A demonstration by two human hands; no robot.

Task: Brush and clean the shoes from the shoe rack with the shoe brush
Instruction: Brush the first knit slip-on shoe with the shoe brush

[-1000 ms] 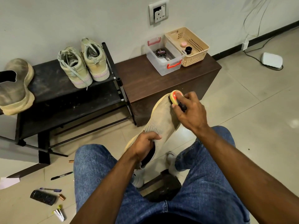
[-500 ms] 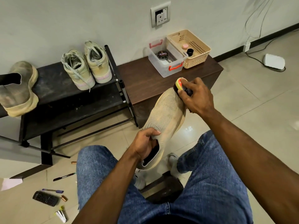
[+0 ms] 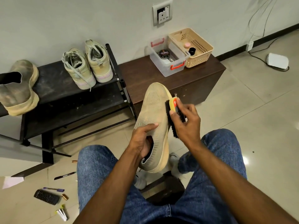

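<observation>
Head view: left hand [image 3: 142,141] grips a beige knit shoe [image 3: 155,120] by its collar; right-hand fingers [image 3: 181,120] pinch the shoe brush [image 3: 174,113] against its side. Three dusty shoes [image 3: 87,65] on the shoe rack [image 3: 64,101] appear unbrushed, so most work likely remains.

A beige knit shoe [image 3: 154,113] was held toe-up above the knees. The left hand [image 3: 142,141] was found gripping its collar, fingers inside the opening and thumb laid across the upper. A shoe brush [image 3: 174,115] was gripped by the right hand [image 3: 186,125], its black bristles set against the shoe's right side. On the black shoe rack [image 3: 53,94], a pair of pale sneakers [image 3: 88,64] and one dusty beige shoe [image 3: 18,87] were observed. A clear box [image 3: 168,59] and a beige basket [image 3: 194,47] were noted, touching, on the brown cabinet [image 3: 145,73]. Pens and small items were scattered on the floor at lower left.
</observation>
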